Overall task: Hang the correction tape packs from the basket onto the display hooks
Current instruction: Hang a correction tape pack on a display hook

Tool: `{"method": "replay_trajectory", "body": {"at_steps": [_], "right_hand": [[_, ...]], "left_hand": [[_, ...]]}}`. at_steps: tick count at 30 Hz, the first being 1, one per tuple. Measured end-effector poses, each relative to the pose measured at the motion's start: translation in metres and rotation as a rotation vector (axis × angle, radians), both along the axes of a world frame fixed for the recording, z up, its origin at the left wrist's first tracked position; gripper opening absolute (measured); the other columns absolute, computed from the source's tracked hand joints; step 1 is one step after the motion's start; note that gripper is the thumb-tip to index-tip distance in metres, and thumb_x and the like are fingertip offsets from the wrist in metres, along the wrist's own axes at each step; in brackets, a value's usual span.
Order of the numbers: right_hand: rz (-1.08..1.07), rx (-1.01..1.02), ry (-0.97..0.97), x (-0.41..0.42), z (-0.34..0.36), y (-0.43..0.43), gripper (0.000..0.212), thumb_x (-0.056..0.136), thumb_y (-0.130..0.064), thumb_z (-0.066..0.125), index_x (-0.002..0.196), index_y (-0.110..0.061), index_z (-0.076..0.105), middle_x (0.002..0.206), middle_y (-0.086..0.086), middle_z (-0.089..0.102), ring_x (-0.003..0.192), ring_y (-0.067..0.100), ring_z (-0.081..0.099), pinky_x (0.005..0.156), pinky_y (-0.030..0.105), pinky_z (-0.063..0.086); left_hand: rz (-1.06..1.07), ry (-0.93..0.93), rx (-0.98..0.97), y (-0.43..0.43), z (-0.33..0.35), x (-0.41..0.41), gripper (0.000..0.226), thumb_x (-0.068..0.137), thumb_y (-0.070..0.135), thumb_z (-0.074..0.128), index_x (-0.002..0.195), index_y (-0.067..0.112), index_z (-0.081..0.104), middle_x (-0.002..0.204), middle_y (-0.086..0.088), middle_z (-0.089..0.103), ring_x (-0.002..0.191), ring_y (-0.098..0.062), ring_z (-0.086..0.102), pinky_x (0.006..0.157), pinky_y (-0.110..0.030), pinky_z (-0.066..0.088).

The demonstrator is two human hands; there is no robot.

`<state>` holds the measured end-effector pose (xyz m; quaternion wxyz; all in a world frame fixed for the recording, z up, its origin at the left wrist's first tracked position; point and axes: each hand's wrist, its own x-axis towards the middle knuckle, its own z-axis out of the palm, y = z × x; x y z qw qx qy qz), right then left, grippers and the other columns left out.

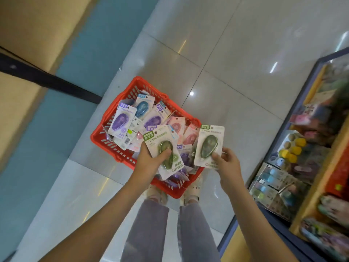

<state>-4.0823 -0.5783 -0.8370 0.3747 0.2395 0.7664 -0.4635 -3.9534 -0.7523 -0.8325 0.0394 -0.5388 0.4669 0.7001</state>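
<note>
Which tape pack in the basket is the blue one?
The blue correction tape pack at the far end of the red basket. Its dispenser is blue, while the purple packs and pink packs around it are not.

On the floor (226, 53), a basket (111, 144), just ahead of the feet (156, 193); in the basket, a heap of correction tape packs (122, 120), overlapping, some leaning on its walls; above the near half, the left hand (149, 159) gripping a first pack (160, 137); to its right, over the basket's right edge, the right hand (226, 163) pinching a second pack (208, 146) by the lower end; held packs side by side, apart; at the far right, a display shelf (311, 167), near the basket.
</note>
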Motion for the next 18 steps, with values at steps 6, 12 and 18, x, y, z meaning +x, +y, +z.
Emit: {"method": "replay_trajectory", "body": {"at_steps": [6, 12, 18], "right_hand": [[0.274, -0.417, 0.073, 0.003, 0.132, -0.044, 0.025, 0.089, 0.006, 0.057, 0.107, -0.012, 0.057, 0.097, 0.002, 0.073, 0.088, 0.019, 0.069, 0.071, 0.031, 0.058], [0.554, -0.657, 0.148, 0.036, 0.265, -0.093, 0.022, 0.092, 0.004, 0.055, 0.105, -0.014, 0.054, 0.088, -0.005, 0.072, 0.080, 0.012, 0.068, 0.064, 0.024, 0.054], [0.753, -0.874, 0.180, 0.099, 0.415, -0.121, 0.020, 0.084, -0.025, 0.060, 0.103, -0.028, 0.066, 0.105, 0.001, 0.067, 0.102, 0.021, 0.061, 0.096, 0.045, 0.044]], "left_hand": [[-0.042, 0.156, -0.052, -0.035, 0.126, 0.012, 0.055, 0.083, 0.014, 0.074, 0.132, 0.020, 0.050, 0.125, 0.005, 0.065, 0.115, -0.015, 0.062, 0.101, -0.043, 0.049], [0.048, 0.309, -0.277, -0.037, 0.275, 0.057, 0.055, 0.077, 0.025, 0.072, 0.128, 0.022, 0.051, 0.119, 0.007, 0.067, 0.108, -0.009, 0.064, 0.088, -0.029, 0.055], [0.226, 0.352, -0.564, -0.025, 0.419, 0.126, 0.038, 0.087, 0.010, 0.069, 0.122, 0.022, 0.057, 0.110, 0.007, 0.070, 0.100, -0.011, 0.067, 0.080, -0.033, 0.056]]}}
